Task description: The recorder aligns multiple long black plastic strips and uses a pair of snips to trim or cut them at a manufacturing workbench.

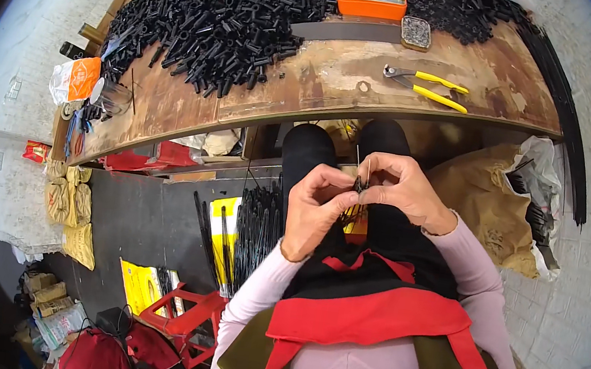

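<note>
The worn bench carries black tubes, an orange tin and pliers. Yellow bags sit near the white wall. Above the lap, the left hand and right hand have their fingers pinched nearly together on 1 dark piece between them.

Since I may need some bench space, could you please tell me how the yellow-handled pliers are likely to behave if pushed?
The pliers would probably slide or swivel rather than roll, since they lie flat with the handles spread. Their metal head looks stiff and may make that end the heavier. The worn wooden bench top could add some drag.
</note>
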Demonstrator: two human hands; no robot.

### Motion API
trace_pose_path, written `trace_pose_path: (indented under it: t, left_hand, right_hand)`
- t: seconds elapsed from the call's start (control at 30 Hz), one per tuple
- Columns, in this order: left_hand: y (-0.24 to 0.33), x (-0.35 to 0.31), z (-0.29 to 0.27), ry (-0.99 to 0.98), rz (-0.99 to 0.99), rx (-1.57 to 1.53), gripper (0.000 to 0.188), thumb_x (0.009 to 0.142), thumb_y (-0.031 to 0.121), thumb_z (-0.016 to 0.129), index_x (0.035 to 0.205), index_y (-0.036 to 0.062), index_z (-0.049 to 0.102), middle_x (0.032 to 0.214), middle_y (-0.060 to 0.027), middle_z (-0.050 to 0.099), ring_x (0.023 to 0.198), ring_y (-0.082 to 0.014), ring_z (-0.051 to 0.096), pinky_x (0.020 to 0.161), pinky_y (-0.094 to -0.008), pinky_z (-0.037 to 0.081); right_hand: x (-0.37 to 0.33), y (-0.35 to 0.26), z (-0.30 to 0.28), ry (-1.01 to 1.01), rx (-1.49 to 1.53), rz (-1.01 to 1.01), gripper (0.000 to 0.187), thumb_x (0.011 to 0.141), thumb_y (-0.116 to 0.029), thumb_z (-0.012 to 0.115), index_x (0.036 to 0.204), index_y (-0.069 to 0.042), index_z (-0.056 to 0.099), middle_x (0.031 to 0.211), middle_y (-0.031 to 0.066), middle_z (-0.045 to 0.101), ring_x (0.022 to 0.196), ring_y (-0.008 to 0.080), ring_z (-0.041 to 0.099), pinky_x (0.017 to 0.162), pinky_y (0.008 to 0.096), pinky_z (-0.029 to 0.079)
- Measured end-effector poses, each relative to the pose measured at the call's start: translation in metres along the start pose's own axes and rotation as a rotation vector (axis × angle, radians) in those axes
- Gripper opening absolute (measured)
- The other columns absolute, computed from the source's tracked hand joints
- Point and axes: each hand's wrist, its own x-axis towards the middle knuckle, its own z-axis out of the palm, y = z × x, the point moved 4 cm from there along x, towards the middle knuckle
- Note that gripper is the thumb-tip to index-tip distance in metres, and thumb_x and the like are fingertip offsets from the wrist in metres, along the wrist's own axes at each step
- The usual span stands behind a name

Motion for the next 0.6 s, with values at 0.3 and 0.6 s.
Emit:
trace_pose_path:
  t: [0.3,0.6]
  left_hand:
    - [0.01,0.026,0.008,-0.081,-0.1,-0.046,0.016,0.085,0.003,0.075,0.09,0.0012,0.059,0.092,-0.0001,0.062,0.083,-0.0056,0.058,0.077,-0.0219,0.049]
    - [0.018,0.045,-0.002,-0.193,-0.006,-0.22,0.028,0.081,0.014,0.08,0.084,0.0068,0.053,0.084,-0.0039,0.056,0.078,-0.015,0.056,0.074,-0.0271,0.046]
  right_hand:
    - [0.009,0.002,0.001,0.272,0.063,-0.535,0.022,0.08,0.004,0.075,0.087,-0.005,0.055,0.092,0.004,0.053,0.083,0.0126,0.054,0.078,0.0261,0.045]
    - [0.025,-0.011,0.004,-0.012,0.309,-0.419,0.019,0.086,-0.002,0.072,0.095,-0.004,0.056,0.092,0.0051,0.06,0.082,0.012,0.06,0.074,0.0264,0.051]
